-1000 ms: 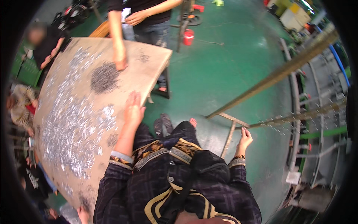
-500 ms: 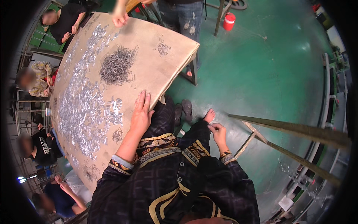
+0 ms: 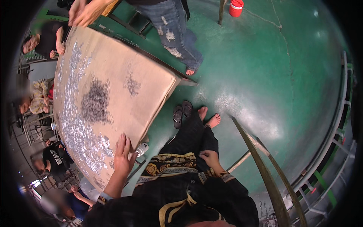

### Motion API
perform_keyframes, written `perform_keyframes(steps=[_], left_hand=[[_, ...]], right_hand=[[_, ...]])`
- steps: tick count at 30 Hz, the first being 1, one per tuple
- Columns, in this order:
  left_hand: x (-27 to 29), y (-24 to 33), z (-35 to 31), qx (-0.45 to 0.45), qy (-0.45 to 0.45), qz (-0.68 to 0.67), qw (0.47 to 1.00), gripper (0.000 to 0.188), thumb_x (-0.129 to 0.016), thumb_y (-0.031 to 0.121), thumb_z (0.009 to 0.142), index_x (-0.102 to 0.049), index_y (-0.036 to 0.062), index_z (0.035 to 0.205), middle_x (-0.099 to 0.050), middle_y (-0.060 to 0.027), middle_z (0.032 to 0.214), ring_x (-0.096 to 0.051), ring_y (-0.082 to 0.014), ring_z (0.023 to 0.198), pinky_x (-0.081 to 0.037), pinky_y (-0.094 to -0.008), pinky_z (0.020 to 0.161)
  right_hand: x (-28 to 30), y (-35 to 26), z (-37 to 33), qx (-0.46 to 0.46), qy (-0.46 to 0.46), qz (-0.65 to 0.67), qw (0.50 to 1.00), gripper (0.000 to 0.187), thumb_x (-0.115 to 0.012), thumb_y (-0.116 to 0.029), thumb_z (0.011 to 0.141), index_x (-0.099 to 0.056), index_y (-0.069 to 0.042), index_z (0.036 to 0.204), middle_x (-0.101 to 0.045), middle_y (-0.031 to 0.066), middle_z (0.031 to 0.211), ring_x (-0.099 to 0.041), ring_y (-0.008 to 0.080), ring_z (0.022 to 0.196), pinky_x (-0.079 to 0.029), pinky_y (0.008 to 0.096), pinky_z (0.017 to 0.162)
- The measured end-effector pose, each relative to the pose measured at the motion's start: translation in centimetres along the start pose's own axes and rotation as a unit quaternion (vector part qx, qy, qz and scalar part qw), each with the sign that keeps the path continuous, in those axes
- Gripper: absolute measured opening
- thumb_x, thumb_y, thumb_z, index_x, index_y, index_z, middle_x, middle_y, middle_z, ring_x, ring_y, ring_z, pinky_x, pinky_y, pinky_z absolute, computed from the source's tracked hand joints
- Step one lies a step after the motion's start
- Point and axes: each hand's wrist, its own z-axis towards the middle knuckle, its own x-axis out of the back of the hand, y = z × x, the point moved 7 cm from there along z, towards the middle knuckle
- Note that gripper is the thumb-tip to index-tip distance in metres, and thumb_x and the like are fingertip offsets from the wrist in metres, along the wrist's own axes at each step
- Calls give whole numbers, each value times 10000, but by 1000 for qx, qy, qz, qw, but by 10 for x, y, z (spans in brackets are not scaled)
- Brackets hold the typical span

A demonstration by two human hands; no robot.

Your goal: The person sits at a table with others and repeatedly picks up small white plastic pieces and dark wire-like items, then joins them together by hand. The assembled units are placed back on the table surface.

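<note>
Clearly, the left hand [image 3: 121, 160] is the nearer of the 2 hands to the loose, shiny silver metal pieces [image 3: 85, 142], which lie just to its left on the brown-covered bench [image 3: 151, 109]. Their spread runs lengthwise from near this hand toward the far left; single pieces are too small to tell their axes. The left hand's fingers are extended and unclosed, resting at the bench's right edge. A dark grey heap of thin, curved pieces [image 3: 95, 102] sits farther forward and left of them, with a smaller dark scatter [image 3: 132, 86] straight ahead. Just right of the left thumb, a white cylindrical container [image 3: 142, 149] tilts up and rightward; contact is unclear. The right hand [image 3: 211, 160] lies over the lap, well apart from the bench, its fingers curled; I cannot tell whether they grip anything.
</note>
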Motion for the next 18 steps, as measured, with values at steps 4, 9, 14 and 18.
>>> perform_keyframes(steps=[4, 9, 14, 18], left_hand=[[53, 45, 52, -32, 26, 11, 999, 448, -667, 125, 772, -561, -16, 1184, -629, -217, 1071, -580, -351, 1032, -422, -470, 892], [-48, 124, 103, -150, 25, -379, 913, 128, -677, -7, 747, -666, 9, 874, -648, -94, 803, -609, -257, 695, -482, -339, 630], [-365, 20, 86, 496, -65, -540, 676, 253, -635, 211, 912, -672, -26, 993, -672, -70, 794, -628, -119, 691, -488, -247, 590], [-581, -74, 22, 556, -120, -578, 585, 234, -651, 124, 888, -655, -60, 1032, -677, -138, 836, -656, -193, 671, -531, -271, 572]], right_hand=[[38, 46, 4, -64, -2, 65, 996, 190, -758, -121, 769, -701, 35, 860, -722, 132, 906, -697, 201, 871, -513, 352, 842], [65, 23, 46, -34, 28, -31, 999, 152, -768, -183, 745, -710, -66, 822, -716, 63, 986, -647, 240, 1016, -167, 579, 1095], [102, 31, 116, 58, 49, -117, 990, 119, -745, -119, 715, -701, -91, 821, -700, 55, 1011, -622, 247, 1079, -173, 571, 1123], [125, 41, 171, 115, 64, -152, 980, 151, -724, -44, 688, -691, -97, 825, -686, 60, 1015, -610, 248, 1103, -246, 530, 1123]])
